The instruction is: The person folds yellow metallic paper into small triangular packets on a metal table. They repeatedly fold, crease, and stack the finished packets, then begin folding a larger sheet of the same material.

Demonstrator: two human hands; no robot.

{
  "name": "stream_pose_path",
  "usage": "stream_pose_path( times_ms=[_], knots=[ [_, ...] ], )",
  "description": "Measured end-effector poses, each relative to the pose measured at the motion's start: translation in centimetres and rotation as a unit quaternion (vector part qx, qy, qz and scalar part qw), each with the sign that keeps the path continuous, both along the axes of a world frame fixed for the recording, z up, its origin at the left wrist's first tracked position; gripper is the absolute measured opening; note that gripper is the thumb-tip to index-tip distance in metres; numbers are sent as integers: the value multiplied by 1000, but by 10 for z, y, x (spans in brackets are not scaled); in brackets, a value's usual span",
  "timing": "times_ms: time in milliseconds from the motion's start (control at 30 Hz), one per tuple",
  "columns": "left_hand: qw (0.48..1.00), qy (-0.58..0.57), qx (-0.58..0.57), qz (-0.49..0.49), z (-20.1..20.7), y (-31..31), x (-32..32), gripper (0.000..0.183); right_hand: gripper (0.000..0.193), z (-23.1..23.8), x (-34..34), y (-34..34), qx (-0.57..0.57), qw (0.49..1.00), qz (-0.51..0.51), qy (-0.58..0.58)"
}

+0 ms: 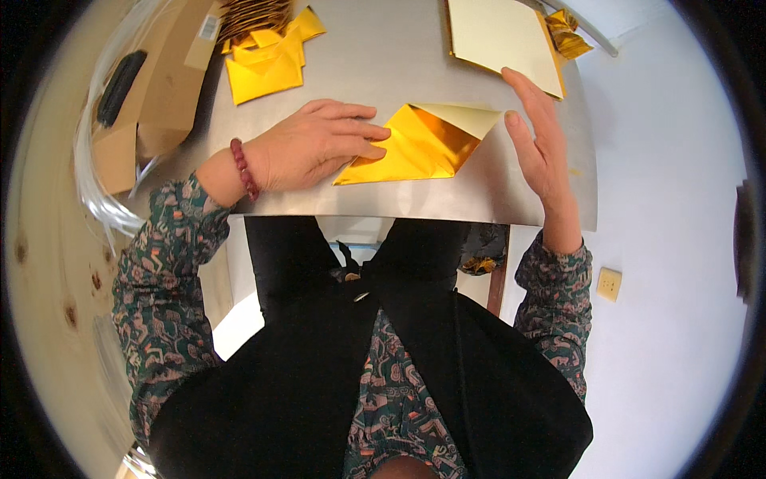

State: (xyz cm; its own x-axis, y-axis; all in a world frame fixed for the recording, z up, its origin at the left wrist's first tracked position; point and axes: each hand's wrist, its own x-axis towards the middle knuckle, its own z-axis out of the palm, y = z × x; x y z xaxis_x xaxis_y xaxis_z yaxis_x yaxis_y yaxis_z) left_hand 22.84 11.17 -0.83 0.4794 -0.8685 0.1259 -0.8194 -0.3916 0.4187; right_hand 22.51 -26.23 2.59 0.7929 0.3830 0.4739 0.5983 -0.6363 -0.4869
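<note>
A sheet of shiny gold paper (415,148), partly folded, lies on the metal table near its front edge. Its right corner curls up and shows the pale underside. My left hand (319,144) rests flat with fingers stretched out, the fingertips on the left part of the gold sheet. To the right of the sheet, my right hand (538,144) is raised with thumb and fingers apart, holding nothing and apart from the paper. Just beyond its fingers lies a stack of pale-backed gold sheets (503,40).
Folded gold paper pieces (267,68) lie at the back left beside a pleated gold bundle (254,16). An open cardboard box (171,88) stands at the table's left. Crumpled gold paper (566,36) sits at the back right, near the white wall (662,160).
</note>
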Motion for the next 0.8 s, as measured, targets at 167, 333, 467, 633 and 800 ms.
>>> stream_pose_path(
  times_ms=[167,333,467,633,800],
  knots=[
    [1000,-2,10,14,-4,2,-1,33,50,-23,6,3,-50,986,45,150],
    [1000,-6,10,6,-2,2,1,31,51,-32,-15,12,-138,983,84,84],
    [1000,-10,7,7,-5,2,1,33,58,-37,-25,16,-177,980,76,58],
    [1000,-8,-6,-6,-2,4,0,31,68,-33,-32,17,-201,973,86,67],
    [999,32,29,12,10,11,-22,66,81,-30,-54,19,-215,971,95,50]
  ],
)
